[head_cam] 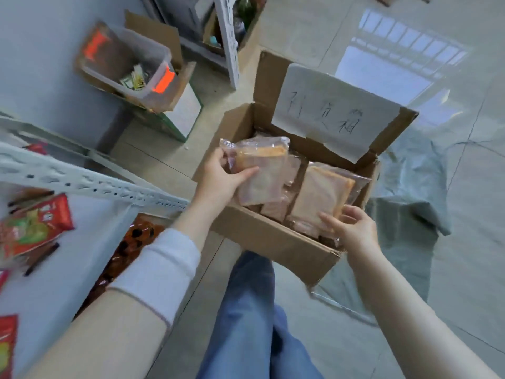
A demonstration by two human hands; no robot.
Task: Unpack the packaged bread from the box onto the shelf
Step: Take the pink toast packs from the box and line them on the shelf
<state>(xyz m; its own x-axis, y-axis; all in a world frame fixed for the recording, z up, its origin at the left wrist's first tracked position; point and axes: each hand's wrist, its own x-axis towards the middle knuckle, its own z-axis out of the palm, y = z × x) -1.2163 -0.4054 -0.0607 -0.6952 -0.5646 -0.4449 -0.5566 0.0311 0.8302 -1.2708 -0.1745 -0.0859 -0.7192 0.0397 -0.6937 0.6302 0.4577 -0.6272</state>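
tiled floor, shelf beside box; left grip, right grip each round 1 bread pack

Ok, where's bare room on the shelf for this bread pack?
The shelf is bare between the red snack packets and its right edge, below the perforated rail. Its left side is crowded; the box is packed with bread.

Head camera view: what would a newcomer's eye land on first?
The open brown cardboard box at centre, full of clear-wrapped bread packets, with a white handwritten paper sheet on its back flap. The left hand holds one bread packet above it; the right hand grips a second bread packet inside.
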